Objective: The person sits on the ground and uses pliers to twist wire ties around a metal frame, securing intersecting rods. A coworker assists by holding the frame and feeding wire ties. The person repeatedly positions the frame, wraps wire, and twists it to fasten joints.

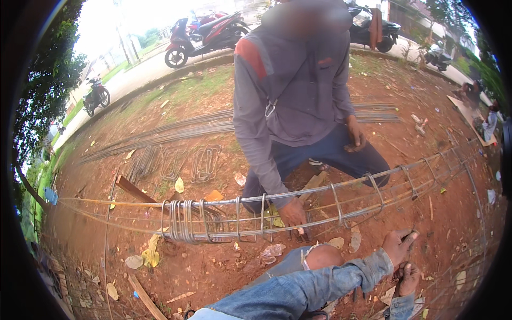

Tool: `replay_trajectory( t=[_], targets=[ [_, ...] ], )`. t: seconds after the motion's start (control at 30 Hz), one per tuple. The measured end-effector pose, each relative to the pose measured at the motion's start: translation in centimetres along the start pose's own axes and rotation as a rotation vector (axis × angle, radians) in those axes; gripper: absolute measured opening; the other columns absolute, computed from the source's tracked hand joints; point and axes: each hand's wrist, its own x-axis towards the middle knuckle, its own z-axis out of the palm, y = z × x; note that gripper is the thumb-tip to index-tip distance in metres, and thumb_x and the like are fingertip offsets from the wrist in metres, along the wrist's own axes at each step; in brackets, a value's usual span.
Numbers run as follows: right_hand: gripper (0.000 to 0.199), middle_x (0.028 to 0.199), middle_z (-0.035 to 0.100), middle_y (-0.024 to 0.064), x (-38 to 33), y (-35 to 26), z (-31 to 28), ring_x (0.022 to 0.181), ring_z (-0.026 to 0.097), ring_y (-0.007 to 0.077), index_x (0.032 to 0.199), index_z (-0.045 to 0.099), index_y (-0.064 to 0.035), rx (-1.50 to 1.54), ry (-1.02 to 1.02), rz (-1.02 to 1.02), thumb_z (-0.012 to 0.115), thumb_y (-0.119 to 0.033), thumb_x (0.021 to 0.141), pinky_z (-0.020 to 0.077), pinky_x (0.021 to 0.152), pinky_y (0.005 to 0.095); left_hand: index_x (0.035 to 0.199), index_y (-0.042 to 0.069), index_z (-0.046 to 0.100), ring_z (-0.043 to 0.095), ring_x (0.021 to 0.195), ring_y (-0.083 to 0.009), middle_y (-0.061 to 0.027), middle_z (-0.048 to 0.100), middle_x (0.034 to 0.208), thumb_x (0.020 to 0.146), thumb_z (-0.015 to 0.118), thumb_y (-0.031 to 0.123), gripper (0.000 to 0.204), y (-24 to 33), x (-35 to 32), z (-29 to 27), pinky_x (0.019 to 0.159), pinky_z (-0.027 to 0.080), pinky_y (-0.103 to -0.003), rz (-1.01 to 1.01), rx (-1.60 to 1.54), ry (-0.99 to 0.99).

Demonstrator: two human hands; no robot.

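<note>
In front of me a long rebar cage [298, 192] runs from left to right, with rectangular stirrups spaced along its bars. Several more stirrups [181, 220] are bunched together at its left part. On the near side of the cage, toward the right, my left hand [398, 247] is closed with thumb and fingers pinched. Just below it my right hand [408, 278] is curled closed too. Whatever thin thing they may pinch is too small to make out. Both hands are apart from the cage's bars.
Across the cage a person [298, 96] crouches, one hand [293, 212] down at the lower bars. Behind lie long steel rods [176, 133] and loose stirrups [205, 162]. Wooden pieces [145, 296] and leaves [151, 253] litter the red soil. Motorbikes [205, 38] stand on the road.
</note>
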Motion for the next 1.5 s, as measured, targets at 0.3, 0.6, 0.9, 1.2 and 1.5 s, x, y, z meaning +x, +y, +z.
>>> replay_trajectory(
  t=[0.3, 0.6, 0.9, 1.2, 1.5],
  targets=[
    [0.037, 0.054, 0.045, 0.0007, -0.4, 0.2, -0.7, 0.045, 0.039, 0.0081, 0.073, 0.053, -0.0006, -0.039, 0.022, -0.066, 0.058, -0.035, 0.087, 0.0282, 0.042, 0.0228, 0.092, -0.002, 0.063, 0.053, 0.060, -0.0116, -0.0089, 0.055, 0.064, 0.085, 0.060, 0.019, 0.022, 1.2, -1.1, 0.2, 0.054, 0.043, -0.026, 0.286, 0.041, -0.001],
    [0.030, 0.071, 0.057, 0.0044, -0.3, -1.9, 0.4, 0.064, 0.055, 0.0119, 0.105, 0.058, 0.0021, -0.100, -0.013, -0.020, 0.057, -0.023, 0.087, 0.0439, 0.058, 0.0257, 0.089, -0.002, 0.065, 0.057, 0.063, -0.0141, -0.0096, 0.062, 0.073, 0.084, 0.062, 0.021, 0.024, 3.1, -0.8, -0.7, 0.055, 0.044, -0.027, 0.386, 0.157, -0.093],
    [0.022, 0.079, 0.063, 0.0066, 3.9, -2.5, 4.4, 0.071, 0.058, 0.0119, 0.101, 0.061, 0.0005, 0.241, 0.255, 0.172, 0.057, -0.016, 0.086, 0.0472, 0.066, 0.0267, 0.109, -0.002, 0.055, 0.060, 0.084, -0.0238, -0.0132, 0.062, 0.090, 0.081, 0.063, 0.018, 0.035, 3.6, -1.6, -1.0, 0.075, 0.048, -0.035, 0.505, 0.302, 0.157],
    [0.012, 0.081, 0.064, 0.0068, 5.5, 4.2, 8.7, 0.076, 0.060, 0.0141, 0.090, 0.065, 0.0003, -0.053, -0.368, 0.146, 0.060, -0.007, 0.082, 0.0482, 0.070, 0.0291, 0.083, 0.003, 0.062, 0.060, 0.066, -0.0288, -0.0096, 0.062, 0.076, 0.071, 0.068, 0.007, 0.014, 4.7, -8.2, -8.0, 0.062, 0.049, -0.036, 0.692, 0.577, -0.205],
    [0.019, 0.082, 0.066, 0.0103, 6.9, 7.3, 14.9, 0.075, 0.061, 0.0179, 0.097, 0.065, -0.0032, -0.087, -0.270, 0.201, 0.060, -0.014, 0.081, 0.0476, 0.070, 0.0325, 0.104, 0.000, 0.051, 0.061, 0.078, -0.0298, -0.0114, 0.062, 0.077, 0.068, 0.074, 0.017, 0.046, 9.4, -5.1, -15.5, 0.075, 0.047, -0.036, 0.405, 1.185, 0.334]
  ],
)
